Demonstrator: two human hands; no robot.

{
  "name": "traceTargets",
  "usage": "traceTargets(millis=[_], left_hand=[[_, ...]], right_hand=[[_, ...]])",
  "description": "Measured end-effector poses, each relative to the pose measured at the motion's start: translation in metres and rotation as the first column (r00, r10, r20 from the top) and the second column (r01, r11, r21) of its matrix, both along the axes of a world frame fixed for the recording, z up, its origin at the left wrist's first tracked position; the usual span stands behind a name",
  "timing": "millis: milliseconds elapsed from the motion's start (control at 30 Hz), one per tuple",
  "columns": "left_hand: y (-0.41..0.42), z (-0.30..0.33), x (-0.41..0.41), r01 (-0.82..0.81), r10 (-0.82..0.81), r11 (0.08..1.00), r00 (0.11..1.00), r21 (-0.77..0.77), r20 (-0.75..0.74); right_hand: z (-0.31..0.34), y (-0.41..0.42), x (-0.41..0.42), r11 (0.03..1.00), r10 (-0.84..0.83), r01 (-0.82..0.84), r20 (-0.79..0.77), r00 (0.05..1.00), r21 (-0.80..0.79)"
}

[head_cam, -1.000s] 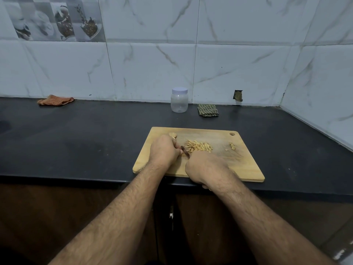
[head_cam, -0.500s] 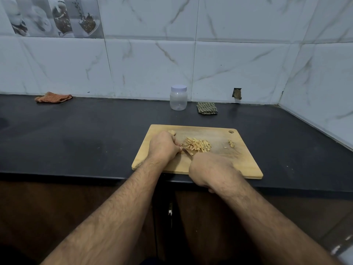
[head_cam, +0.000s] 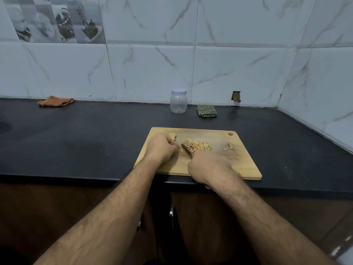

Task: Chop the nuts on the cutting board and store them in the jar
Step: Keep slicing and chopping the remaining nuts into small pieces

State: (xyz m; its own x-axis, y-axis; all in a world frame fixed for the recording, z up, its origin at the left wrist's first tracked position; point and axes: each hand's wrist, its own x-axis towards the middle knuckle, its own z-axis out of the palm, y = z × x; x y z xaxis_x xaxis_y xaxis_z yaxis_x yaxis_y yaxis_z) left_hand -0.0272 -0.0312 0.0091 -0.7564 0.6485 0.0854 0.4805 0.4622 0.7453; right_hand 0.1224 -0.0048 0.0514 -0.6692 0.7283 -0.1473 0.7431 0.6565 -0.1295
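The black counter (head_cam: 76, 142) carries the wooden cutting board (head_cam: 246, 167), whose near edge lies just short of the counter's front edge, as it did half a second ago. Open counter lies to the left of the board and between the board and the wall. The right hand (head_cam: 210, 167) is curled round a knife (head_cam: 186, 149), handle hidden, blade tip showing beside the pile; its place against the board is much as before. The left hand (head_cam: 161, 150) is curled with fingertips pinching a small nut piece at the blade, likewise little changed. The jar (head_cam: 178, 103), lid on, stands upright near the wall, well apart from the board. An orange cloth (head_cam: 55, 101) lies far left at the wall; a green checked cloth (head_cam: 206, 111) lies just right of the jar. The pile of slivered nuts (head_cam: 198, 145) sits mid-board, touching the blade side. A whole nut (head_cam: 172, 135) lies beyond the left hand; loose bits (head_cam: 230, 145) lie near the board's right edge.
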Motion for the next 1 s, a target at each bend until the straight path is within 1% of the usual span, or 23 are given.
traceTargets(millis=[67, 133, 267, 400, 567, 667, 767, 900, 1000], left_hand=[[-0.004, 0.001, -0.003, -0.069, 0.069, 0.995, 0.998, 0.074, -0.005], [-0.006, -0.001, -0.008, -0.136, 0.143, 0.983, 0.989, 0.122, -0.05], [-0.007, -0.006, -0.019, -0.184, 0.195, 0.978, 0.974, 0.096, -0.112], [-0.003, -0.007, -0.022, -0.172, 0.175, 0.984, 0.972, 0.032, -0.156], [0.002, -0.005, -0.023, -0.152, 0.145, 0.988, 0.967, -0.016, -0.21], [0.005, -0.003, -0.022, -0.1, 0.097, 0.995, 0.972, -0.006, -0.214], [0.011, -0.003, -0.021, -0.032, 0.029, 0.999, 0.968, -0.011, -0.251], [0.012, 0.001, -0.019, -0.001, -0.039, 0.994, 0.935, -0.113, -0.352], [0.01, 0.007, -0.018, -0.012, -0.046, 0.989, 0.923, -0.148, -0.382]], right_hand=[[-0.002, 0.0, -0.004, 1.0, 0.011, -0.011, -0.017, 1.0, -0.005], [-0.004, 0.001, -0.006, 1.0, 0.004, -0.005, -0.024, 1.0, -0.027], [0.0, 0.011, -0.006, 0.999, -0.041, 0.041, -0.01, 0.999, -0.009], [0.0, 0.018, -0.008, 0.998, -0.058, 0.058, -0.041, 0.997, -0.014], [-0.007, 0.016, -0.012, 0.991, -0.068, 0.062, -0.048, 0.996, -0.118], [-0.006, 0.016, -0.012, 0.992, -0.07, 0.065, -0.048, 0.996, -0.112], [-0.008, 0.017, -0.011, 0.992, -0.067, 0.06, -0.062, 0.996, -0.115], [-0.012, 0.021, -0.009, 0.989, -0.064, 0.05, -0.101, 0.993, -0.137], [-0.013, 0.022, -0.009, 0.989, -0.058, 0.041, -0.117, 0.991, -0.143]])
